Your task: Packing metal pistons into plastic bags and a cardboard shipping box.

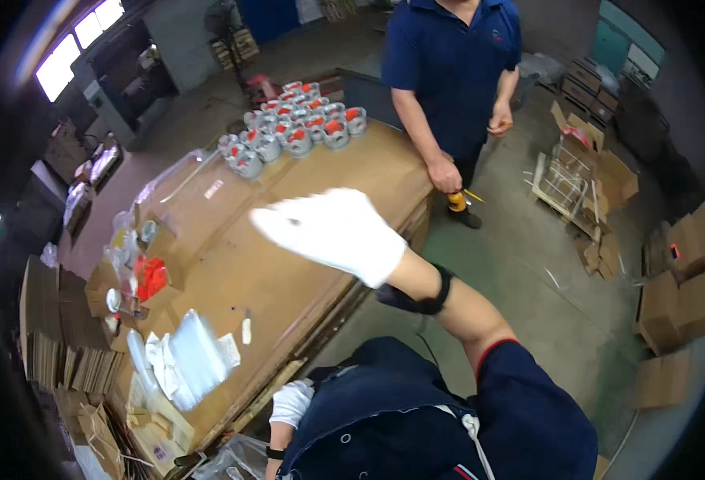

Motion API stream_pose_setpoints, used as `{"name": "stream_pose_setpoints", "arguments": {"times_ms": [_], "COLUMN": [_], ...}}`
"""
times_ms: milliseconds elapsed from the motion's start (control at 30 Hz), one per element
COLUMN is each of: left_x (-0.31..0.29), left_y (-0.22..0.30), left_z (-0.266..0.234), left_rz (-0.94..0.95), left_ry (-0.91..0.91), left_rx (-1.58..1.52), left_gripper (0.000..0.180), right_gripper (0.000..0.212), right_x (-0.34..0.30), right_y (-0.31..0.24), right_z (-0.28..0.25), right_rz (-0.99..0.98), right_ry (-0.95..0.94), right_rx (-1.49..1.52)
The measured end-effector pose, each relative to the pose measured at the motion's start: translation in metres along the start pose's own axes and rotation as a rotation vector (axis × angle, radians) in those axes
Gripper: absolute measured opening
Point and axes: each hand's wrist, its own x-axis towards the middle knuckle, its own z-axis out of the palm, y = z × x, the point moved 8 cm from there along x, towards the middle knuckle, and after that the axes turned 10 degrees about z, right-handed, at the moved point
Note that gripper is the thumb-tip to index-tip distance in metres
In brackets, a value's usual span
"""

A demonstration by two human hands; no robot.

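Note:
My right hand (332,236), in a white glove, reaches out over the middle of the brown worktable (288,296). Its fingers look stretched out toward the left, though glare washes out their detail; I see nothing held. My left hand (291,402), also white-gloved, hangs low by the table's near edge, its fingers partly hidden beside my dark clothing. Beyond my right hand, several grey metal cup-like parts with orange-red patches (297,141) stand grouped at the table's far end. A white-handled knife (247,328) and a stack of clear plastic bags (198,358) lie nearer.
A co-worker in a dark blue shirt (452,72) stands at the table's far right corner, one hand near a yellow-orange object (457,202). An open carton with red pieces (151,278) sits on the left. Flattened cardboard (44,320) stands beyond; cartons (680,312) line the right.

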Motion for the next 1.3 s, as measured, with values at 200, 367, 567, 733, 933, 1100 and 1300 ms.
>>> {"name": "stream_pose_setpoints", "arguments": {"times_ms": [200, 367, 567, 733, 933, 1100, 1300], "left_x": [-0.016, -0.031, -0.016, 0.022, 0.049, 0.056, 0.028], "left_y": [-0.014, -0.04, -0.035, -0.035, -0.029, -0.03, -0.038], "left_z": [0.017, 0.038, 0.046, 0.021, -0.001, 0.001, 0.025], "left_rz": [-0.065, -0.079, 0.013, 0.191, 0.202, 0.193, 0.137], "left_ry": [-0.077, -0.043, -0.058, -0.163, -0.136, -0.133, -0.163], "left_rx": [-0.093, -0.023, 0.122, 0.13, 0.189, 0.184, 0.131], "left_gripper": [0.027, 0.023, 0.025, 0.03, 0.031, 0.031, 0.032], "right_gripper": [0.04, 0.056, 0.048, 0.051, 0.05, 0.05, 0.048], "right_x": [0.046, -0.003, -0.156, -0.246, -0.27, -0.263, -0.24], "right_y": [-0.037, -0.059, -0.015, -0.006, -0.003, -0.006, -0.024], "right_z": [0.113, 0.093, 0.098, 0.085, 0.067, 0.073, 0.078], "right_rz": [0.201, 0.144, 0.518, 0.765, 0.921, 0.879, 0.674], "right_ry": [-0.791, -0.848, -1.119, -1.242, -1.309, -1.31, -1.289], "right_rx": [0.204, 0.349, 0.226, 0.214, 0.284, 0.273, 0.309]}}
